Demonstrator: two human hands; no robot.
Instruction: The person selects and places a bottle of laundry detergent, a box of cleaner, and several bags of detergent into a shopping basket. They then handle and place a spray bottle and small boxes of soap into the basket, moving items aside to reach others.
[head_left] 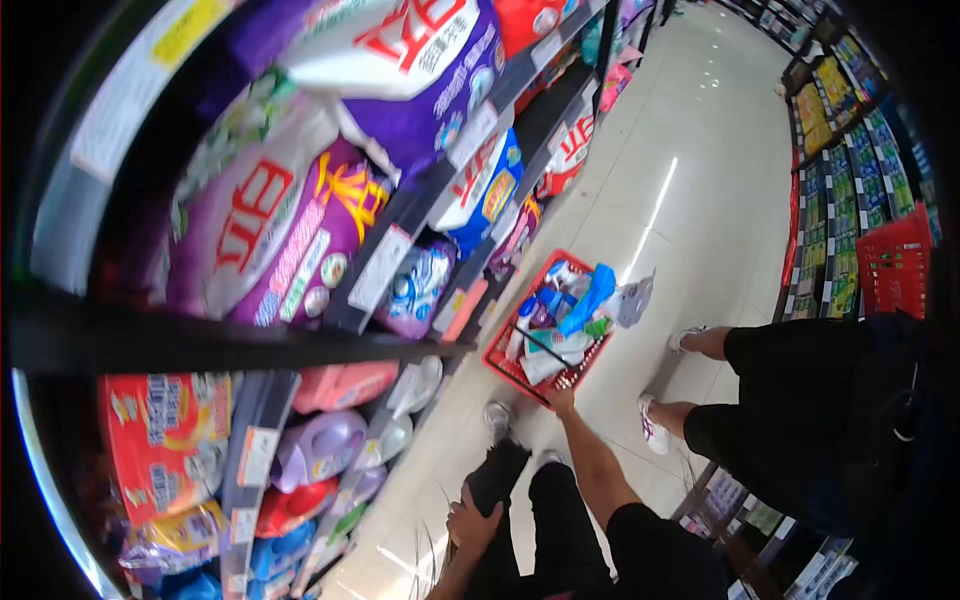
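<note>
My right hand (pixel 560 398) reaches down and is closed at the near rim of a red shopping basket (pixel 500 368) on the floor. Inside the basket lie several packaged goods, among them a blue bag (pixel 592 297) and a white pack (pixel 552 365); a grey-white plastic piece (pixel 633 300) sticks out over its right side. My left hand (pixel 470 522) rests on my dark-trousered knee (pixel 497 475), fingers laid over the cloth and holding no object. My shoe (pixel 498 420) stands just short of the basket.
Shelves on the left carry large detergent bags (pixel 245 235) and bottles (pixel 318 450). A person in dark shorts (pixel 775 385) stands at the right, near another red basket (pixel 893 262). Green-packed shelves (pixel 850 190) line the far side of the tiled aisle (pixel 690 150).
</note>
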